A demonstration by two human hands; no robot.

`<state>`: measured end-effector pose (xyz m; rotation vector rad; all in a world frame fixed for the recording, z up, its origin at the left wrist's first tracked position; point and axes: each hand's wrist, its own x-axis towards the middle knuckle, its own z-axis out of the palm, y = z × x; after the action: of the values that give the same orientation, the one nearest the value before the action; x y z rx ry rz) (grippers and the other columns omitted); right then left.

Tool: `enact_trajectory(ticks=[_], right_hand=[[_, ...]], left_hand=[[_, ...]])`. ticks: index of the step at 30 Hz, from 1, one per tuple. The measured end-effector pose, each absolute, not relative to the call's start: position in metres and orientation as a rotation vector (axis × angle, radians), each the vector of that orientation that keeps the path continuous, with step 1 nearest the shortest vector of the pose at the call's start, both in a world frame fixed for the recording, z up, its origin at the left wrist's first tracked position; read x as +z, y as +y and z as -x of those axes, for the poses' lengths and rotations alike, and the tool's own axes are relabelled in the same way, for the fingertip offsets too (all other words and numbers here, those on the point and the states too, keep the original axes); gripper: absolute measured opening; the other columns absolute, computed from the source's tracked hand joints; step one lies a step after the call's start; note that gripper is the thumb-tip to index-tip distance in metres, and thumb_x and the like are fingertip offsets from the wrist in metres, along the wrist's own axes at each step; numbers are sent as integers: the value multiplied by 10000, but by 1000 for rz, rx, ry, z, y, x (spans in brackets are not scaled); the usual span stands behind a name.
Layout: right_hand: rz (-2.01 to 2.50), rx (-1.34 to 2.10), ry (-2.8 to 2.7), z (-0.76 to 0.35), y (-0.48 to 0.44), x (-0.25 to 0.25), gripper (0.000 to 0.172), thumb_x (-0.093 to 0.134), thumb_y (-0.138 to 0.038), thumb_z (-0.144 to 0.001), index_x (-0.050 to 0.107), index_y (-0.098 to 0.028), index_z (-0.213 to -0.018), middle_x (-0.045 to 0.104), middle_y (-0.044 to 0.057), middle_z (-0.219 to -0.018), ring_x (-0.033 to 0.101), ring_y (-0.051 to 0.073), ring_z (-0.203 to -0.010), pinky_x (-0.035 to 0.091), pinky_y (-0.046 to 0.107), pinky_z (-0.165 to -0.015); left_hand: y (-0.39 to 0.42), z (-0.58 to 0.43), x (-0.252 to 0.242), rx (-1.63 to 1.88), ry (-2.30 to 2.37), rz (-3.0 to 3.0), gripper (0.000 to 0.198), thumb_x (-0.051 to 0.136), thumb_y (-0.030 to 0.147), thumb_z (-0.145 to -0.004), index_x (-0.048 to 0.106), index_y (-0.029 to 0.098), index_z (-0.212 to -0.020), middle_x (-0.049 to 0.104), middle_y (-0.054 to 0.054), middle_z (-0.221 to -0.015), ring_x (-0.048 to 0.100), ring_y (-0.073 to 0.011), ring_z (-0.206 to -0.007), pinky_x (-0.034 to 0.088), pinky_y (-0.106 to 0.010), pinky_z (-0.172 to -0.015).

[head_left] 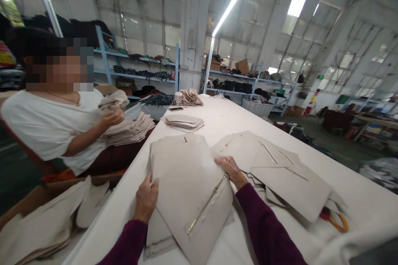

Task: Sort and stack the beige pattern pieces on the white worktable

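A flat beige panel point(186, 169), leather or fabric, with a gold-toothed zipper point(207, 203) set in it, lies slanted over a stack of similar panels point(158, 232). My left hand point(147, 196) grips its left edge, thumb and fingers closed there. At the right edge, just above the zipper's upper end, my right hand point(231, 169) pinches the same panel. Right of that hand, more zippered beige panels point(289, 178) lie in an overlapping pile. Red-and-orange handles point(340, 221), apparently of scissors, stick out from under this pile.
A smaller beige stack point(183, 122), a phone point(175, 109) and another bundle point(190, 97) lie farther along the white table point(224, 116). At left, a seated co-worker point(59, 120) handles beige pieces beside a box of panels point(40, 232). Blue shelves point(146, 60) stand behind.
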<state>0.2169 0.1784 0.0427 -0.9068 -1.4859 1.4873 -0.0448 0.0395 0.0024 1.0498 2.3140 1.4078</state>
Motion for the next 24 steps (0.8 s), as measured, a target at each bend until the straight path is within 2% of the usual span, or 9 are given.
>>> enact_trajectory(ticks=[4,7,14,24], right_hand=[[878,1538,-1514,-222,177,44,342,701,-453,-623,626,-127,-695,626,30,-651,546,155,-554,440,249,-522],[845,1546,-1548,-226,174,47,365,652,-512,-671,613,-149,-660,617,25,-637,548,160,-574,439,250,-534],[796,1540,-1447,-235,180,44,400,609,-541,-711,604,-142,-690,603,15,-647,544,146,-638,435,244,-615],[935,1398,-1566,-264,188,45,482,505,-590,-740,622,-129,-665,548,-17,-548,447,98,-484,320,215,-480]], left_hand=[[39,45,4,1332,2342,-1071,482,411,372,-763,531,89,-1134,597,-155,-1134,529,-268,-1082,413,-366,-937],[37,44,5,1313,2337,-1130,477,413,373,-760,539,90,-1123,614,-143,-1099,545,-264,-1045,429,-363,-912],[35,41,6,1297,2299,-1195,509,378,404,-769,525,82,-1134,596,-160,-1115,529,-258,-1056,401,-366,-938],[34,40,10,1302,2311,-1226,487,360,397,-767,560,75,-1074,623,-158,-1055,555,-267,-1012,425,-369,-907]])
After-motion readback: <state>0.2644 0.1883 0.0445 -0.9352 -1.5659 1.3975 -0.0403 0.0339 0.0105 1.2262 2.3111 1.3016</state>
